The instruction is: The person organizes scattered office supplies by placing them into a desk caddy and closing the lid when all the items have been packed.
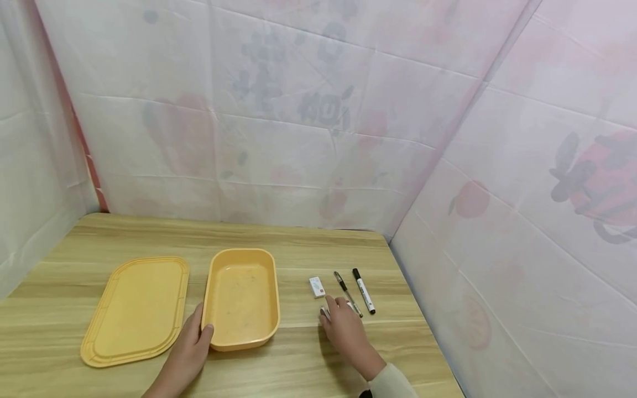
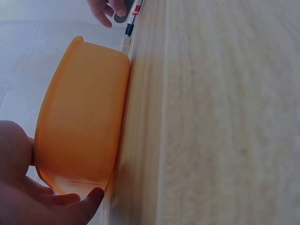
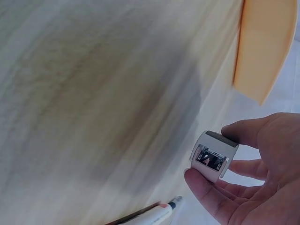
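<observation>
My left hand (image 1: 189, 342) grips the near left corner of an open yellow plastic box (image 1: 273, 287), thumb at the rim and fingers along the outer wall. The box stands on the wood-patterned table. To its right, my right hand (image 1: 345, 331) pinches a small white-and-grey block (image 3: 216, 152) with a metal-lined opening in its end; its exact kind is unclear. Beyond those fingers lie a small white box-shaped eraser (image 1: 317, 287), a clear pen (image 1: 343, 282) with a black grip, and a white marker (image 1: 365, 293) with black ends.
A flat yellow lid (image 1: 141, 309) lies left of the box. The wood-patterned table (image 1: 298, 249) ends against pale printed sheets (image 1: 278, 138) at the back and right. In the right wrist view, a white pen-like thing (image 3: 152, 216) with a dark tip lies below the hand.
</observation>
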`<state>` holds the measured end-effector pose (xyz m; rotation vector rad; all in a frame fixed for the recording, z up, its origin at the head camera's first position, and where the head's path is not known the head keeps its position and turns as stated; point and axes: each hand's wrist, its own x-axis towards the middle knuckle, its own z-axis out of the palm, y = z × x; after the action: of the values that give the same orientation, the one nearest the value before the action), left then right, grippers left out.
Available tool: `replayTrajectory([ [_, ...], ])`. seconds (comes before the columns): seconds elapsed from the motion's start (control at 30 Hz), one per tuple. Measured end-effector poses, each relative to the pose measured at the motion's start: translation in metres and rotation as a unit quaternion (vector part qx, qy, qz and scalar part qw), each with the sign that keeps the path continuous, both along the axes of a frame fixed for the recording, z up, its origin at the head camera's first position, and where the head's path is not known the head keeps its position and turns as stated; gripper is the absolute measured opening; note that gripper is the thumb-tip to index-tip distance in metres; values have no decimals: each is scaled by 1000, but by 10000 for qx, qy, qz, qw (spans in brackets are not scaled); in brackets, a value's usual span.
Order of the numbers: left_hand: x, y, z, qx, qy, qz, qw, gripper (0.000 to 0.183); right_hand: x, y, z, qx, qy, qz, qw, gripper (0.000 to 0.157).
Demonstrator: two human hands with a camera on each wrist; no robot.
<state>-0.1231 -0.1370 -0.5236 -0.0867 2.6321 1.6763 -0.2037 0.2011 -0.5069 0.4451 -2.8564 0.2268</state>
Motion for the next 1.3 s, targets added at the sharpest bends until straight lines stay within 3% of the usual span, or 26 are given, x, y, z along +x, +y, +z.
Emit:
replayTrajectory([
  [0.13,-1,0,-1,-127,363,-163,9991,69,-2,-2,4,-61,46,83,9999,46],
  [0.37,1,6,-2,-1144,825,-190,9898,57,-2,-13,12,-286,-75,214,9993,48],
  [1.07,-4,1,-5,-801,569,-218,9949,70,-12,-88,69,-517,-228,1162,9916,50],
  [1.17,-5,1,-5,-1210,797,-231,9892,67,-17,-97,72,-440,-288,1253,9907,51],
  [1.3,-4,2,-5,-1933,1209,-259,9733,61,-21,-104,73,-416,-285,1381,9891,51],
])
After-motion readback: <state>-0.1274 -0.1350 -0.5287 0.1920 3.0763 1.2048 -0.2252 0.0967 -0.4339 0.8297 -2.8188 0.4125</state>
